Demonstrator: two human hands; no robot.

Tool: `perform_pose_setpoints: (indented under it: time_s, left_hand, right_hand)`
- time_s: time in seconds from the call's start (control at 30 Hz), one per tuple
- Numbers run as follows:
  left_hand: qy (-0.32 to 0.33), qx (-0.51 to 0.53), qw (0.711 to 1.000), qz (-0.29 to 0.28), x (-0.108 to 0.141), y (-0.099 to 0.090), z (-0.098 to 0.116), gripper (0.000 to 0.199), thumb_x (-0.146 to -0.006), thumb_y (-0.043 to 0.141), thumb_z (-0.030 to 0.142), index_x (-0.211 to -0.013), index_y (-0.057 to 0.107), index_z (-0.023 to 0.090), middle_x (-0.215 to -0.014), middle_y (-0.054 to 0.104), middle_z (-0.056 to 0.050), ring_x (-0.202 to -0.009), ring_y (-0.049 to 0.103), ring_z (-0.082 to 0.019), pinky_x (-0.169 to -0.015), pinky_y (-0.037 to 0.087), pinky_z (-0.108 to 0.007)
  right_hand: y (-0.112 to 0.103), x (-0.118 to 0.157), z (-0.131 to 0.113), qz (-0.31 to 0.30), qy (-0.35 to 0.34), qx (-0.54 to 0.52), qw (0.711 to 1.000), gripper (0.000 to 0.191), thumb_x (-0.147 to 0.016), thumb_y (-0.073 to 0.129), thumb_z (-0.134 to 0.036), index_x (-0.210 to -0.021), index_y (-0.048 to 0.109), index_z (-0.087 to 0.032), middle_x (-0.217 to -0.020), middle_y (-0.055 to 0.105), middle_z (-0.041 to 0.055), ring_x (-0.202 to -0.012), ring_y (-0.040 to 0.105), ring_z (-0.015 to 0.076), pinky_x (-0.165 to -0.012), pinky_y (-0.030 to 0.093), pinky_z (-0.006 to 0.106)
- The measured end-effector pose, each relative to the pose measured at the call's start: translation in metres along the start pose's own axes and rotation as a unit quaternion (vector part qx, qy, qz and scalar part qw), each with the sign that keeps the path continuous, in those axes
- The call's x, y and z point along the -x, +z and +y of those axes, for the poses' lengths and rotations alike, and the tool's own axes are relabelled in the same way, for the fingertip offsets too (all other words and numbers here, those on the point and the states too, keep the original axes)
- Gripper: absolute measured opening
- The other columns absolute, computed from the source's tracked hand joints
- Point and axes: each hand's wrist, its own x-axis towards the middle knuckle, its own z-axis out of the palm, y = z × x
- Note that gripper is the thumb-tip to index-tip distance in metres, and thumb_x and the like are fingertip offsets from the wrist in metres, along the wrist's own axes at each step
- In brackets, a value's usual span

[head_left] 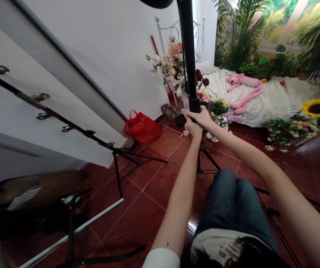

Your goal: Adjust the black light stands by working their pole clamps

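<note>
A black stand (189, 56) rises in front of me, its tripod legs spread on the red tiled floor. My left hand (194, 128) is wrapped round the pole just below a thicker collar. Slightly higher and to the right, my right hand (201, 116) grips the same stand at the collar, close against my left hand. The stand's upper end runs out of the top of the view. Fingers on the pole's far side are hidden.
Flowers (173, 56) surround a white-draped bed (282, 98) with a pink plush toy (249, 82). A red bag (143, 128) sits by the wall. Left are another black tripod (116, 163) and a white pole (93, 219) on the floor. Black stand legs (272, 212) lie right of my knees.
</note>
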Motion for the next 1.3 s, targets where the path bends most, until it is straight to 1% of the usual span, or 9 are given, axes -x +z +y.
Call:
perform_pose_setpoints:
  time_s: [0.07,0.13,0.23,0.4,0.63,0.8,0.93,1.1,1.3]
  left_hand:
    - [-0.002,0.009,1.0,0.009,0.002,0.001,0.0,0.035,-0.079,0.062,0.022,-0.113,0.067,0.013,-0.099,0.076,-0.013,-0.1,0.073,-0.027,-0.084,0.052,-0.03]
    - [0.003,0.016,1.0,0.011,0.003,0.002,-0.002,0.042,-0.076,0.066,0.022,-0.118,0.066,0.014,-0.104,0.076,-0.014,-0.103,0.073,-0.028,-0.086,0.052,-0.03]
    - [0.02,0.028,0.999,0.011,0.003,0.003,-0.005,0.044,-0.076,0.066,0.023,-0.119,0.066,0.013,-0.103,0.076,-0.015,-0.102,0.073,-0.027,-0.085,0.052,-0.029]
    - [0.023,0.051,0.998,0.016,0.003,0.002,-0.007,0.028,-0.079,0.064,0.026,-0.104,0.069,0.015,-0.094,0.077,-0.013,-0.091,0.074,-0.025,-0.077,0.052,-0.028]
    - [0.04,0.073,0.996,0.037,0.005,0.002,-0.008,0.03,-0.084,0.066,0.045,-0.097,0.065,0.017,-0.078,0.071,-0.006,-0.075,0.07,-0.019,-0.067,0.047,-0.025]
    - [0.043,0.084,0.994,0.049,0.005,0.003,-0.009,0.037,-0.087,0.063,0.053,-0.095,0.065,0.017,-0.074,0.068,-0.004,-0.071,0.069,-0.018,-0.064,0.044,-0.024]
    - [0.054,0.099,0.992,0.052,0.005,0.005,-0.01,0.043,-0.089,0.056,0.059,-0.093,0.064,0.018,-0.072,0.068,-0.004,-0.069,0.068,-0.017,-0.066,0.046,-0.025]
    - [0.063,0.118,0.991,0.025,0.005,0.008,-0.014,0.05,-0.093,0.047,0.063,-0.104,0.063,0.017,-0.078,0.072,-0.008,-0.074,0.071,-0.019,-0.074,0.05,-0.028]
    - [0.067,0.112,0.991,0.005,0.005,0.008,-0.017,0.048,-0.095,0.046,0.06,-0.104,0.063,0.016,-0.081,0.074,-0.01,-0.075,0.072,-0.02,-0.075,0.052,-0.029]
  right_hand:
    - [-0.009,-0.005,-0.003,-0.06,-0.02,-0.03,0.998,0.022,-0.068,0.076,-0.029,-0.082,0.068,-0.014,-0.089,0.072,0.0064,-0.092,0.068,0.0204,-0.09,0.055,0.034]
    - [-0.015,-0.007,-0.006,-0.073,-0.026,-0.023,0.997,0.023,-0.066,0.079,-0.03,-0.078,0.066,-0.014,-0.085,0.071,0.0059,-0.088,0.067,0.0205,-0.088,0.056,0.035]
    - [-0.013,-0.003,-0.009,-0.008,-0.024,0.024,0.999,0.03,-0.067,0.081,-0.036,-0.074,0.062,-0.015,-0.077,0.067,0.0047,-0.082,0.065,0.0208,-0.084,0.057,0.037]
    - [0.002,-0.001,-0.014,0.094,-0.049,0.036,0.994,0.033,-0.077,0.076,-0.043,-0.068,0.055,-0.018,-0.07,0.061,0.0012,-0.074,0.064,0.0183,-0.08,0.058,0.039]
    - [-0.009,-0.028,-0.051,-0.002,-0.111,-0.062,0.992,0.034,-0.077,0.076,-0.046,-0.087,0.059,-0.018,-0.071,0.061,-0.0008,-0.072,0.067,0.0164,-0.07,0.061,0.034]
    - [-0.017,-0.037,-0.104,0.001,-0.111,-0.06,0.992,0.022,-0.086,0.073,-0.026,-0.079,0.055,-0.016,-0.067,0.055,-0.0029,-0.066,0.061,0.0093,-0.073,0.058,0.027]
    - [-0.022,-0.044,-0.133,-0.007,-0.115,-0.076,0.99,0.026,-0.084,0.077,-0.025,-0.075,0.053,-0.019,-0.064,0.056,-0.0026,-0.058,0.054,0.009,-0.067,0.057,0.026]
    - [-0.026,-0.043,-0.141,-0.003,-0.121,-0.089,0.989,0.032,-0.081,0.08,-0.033,-0.071,0.053,-0.02,-0.06,0.056,-0.0028,-0.056,0.055,0.0096,-0.062,0.056,0.026]
    - [-0.044,-0.03,-0.136,-0.07,-0.123,-0.058,0.988,0.032,-0.075,0.082,-0.043,-0.085,0.057,-0.025,-0.087,0.069,0.0007,-0.084,0.067,0.0167,-0.083,0.061,0.033]
